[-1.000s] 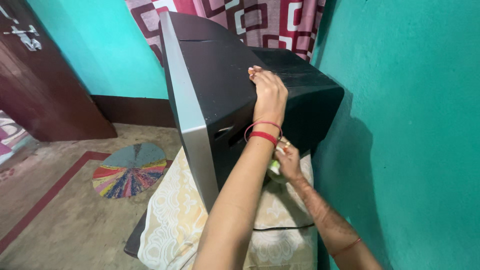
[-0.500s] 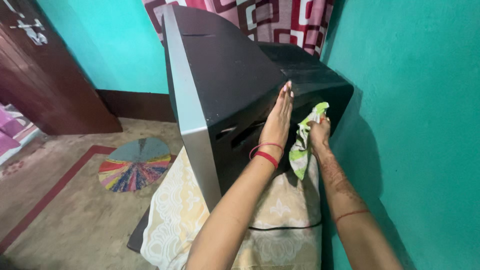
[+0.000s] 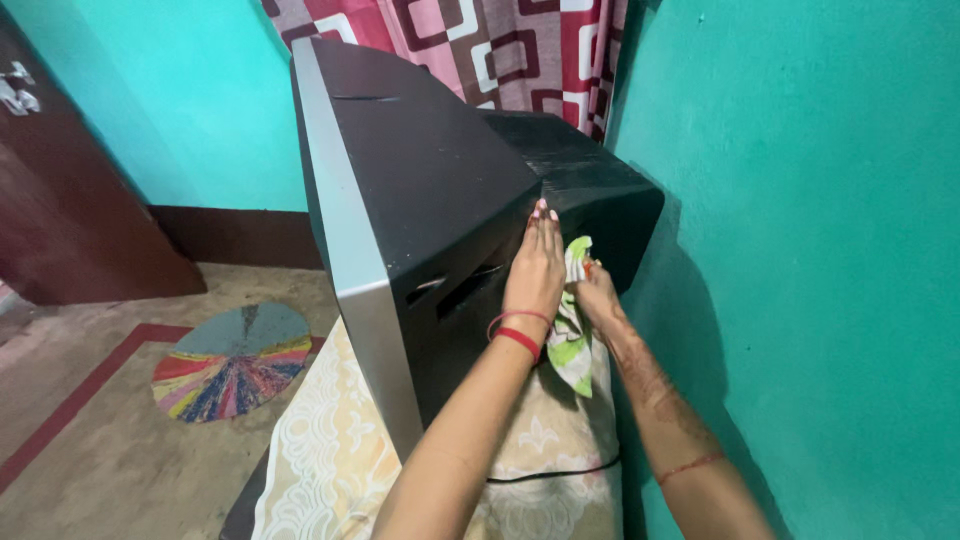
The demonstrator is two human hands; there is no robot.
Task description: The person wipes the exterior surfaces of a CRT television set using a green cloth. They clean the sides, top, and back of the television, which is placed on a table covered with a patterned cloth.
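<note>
A bulky old television (image 3: 420, 170) with a black casing and a silver front frame stands on a stand draped in a cream lace cloth (image 3: 340, 440). My left hand (image 3: 535, 265) lies flat against the set's black side, fingers together and pointing up. My right hand (image 3: 597, 292) is just to its right, closed on a green and white rag (image 3: 570, 345) pressed to the rear part of the casing. The rag hangs down below my fist.
A teal wall (image 3: 800, 250) rises close on the right. A red patterned curtain (image 3: 500, 50) hangs behind the set. A round multicoloured mat (image 3: 230, 360) lies on the floor at left, near a dark brown door (image 3: 60, 200). A black cable (image 3: 560, 470) crosses the lace cloth.
My left hand slid from the top edge down onto the set's side. My right hand rose with the rag from under the set to its rear side, then dropped slightly.
</note>
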